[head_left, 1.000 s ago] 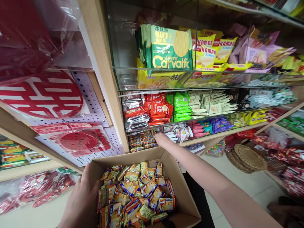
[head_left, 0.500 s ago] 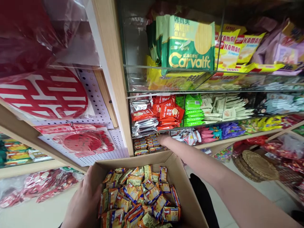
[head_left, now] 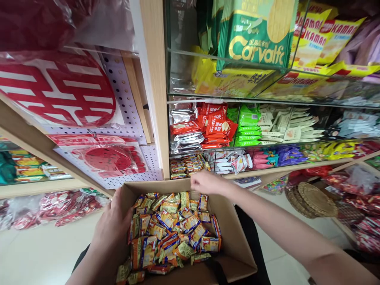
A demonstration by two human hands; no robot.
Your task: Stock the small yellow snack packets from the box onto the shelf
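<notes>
A cardboard box (head_left: 237,233), open at the top, holds many small wrapped snacks (head_left: 169,221) in orange, yellow and blue. My left hand (head_left: 111,221) grips its left wall, thumb toward the inside. Above the far rim is my right hand (head_left: 202,182), fingers curled closed; whatever they may hold is hidden. Just beyond that hand, the bottom shelf compartment has similar small wrapped snacks (head_left: 185,165) stacked in rows.
Red packets (head_left: 219,126) and green packets (head_left: 247,122) fill the shelf above. A wooden upright (head_left: 157,87) divides the shelves from a pegboard with red decorations (head_left: 107,158). Woven trays (head_left: 316,200) lie at right, by the floor (head_left: 279,253).
My right hand has drawn back from the bottom compartment to the box's far rim. The view has tilted downward, showing more of the box. My left hand stays on its wall.
</notes>
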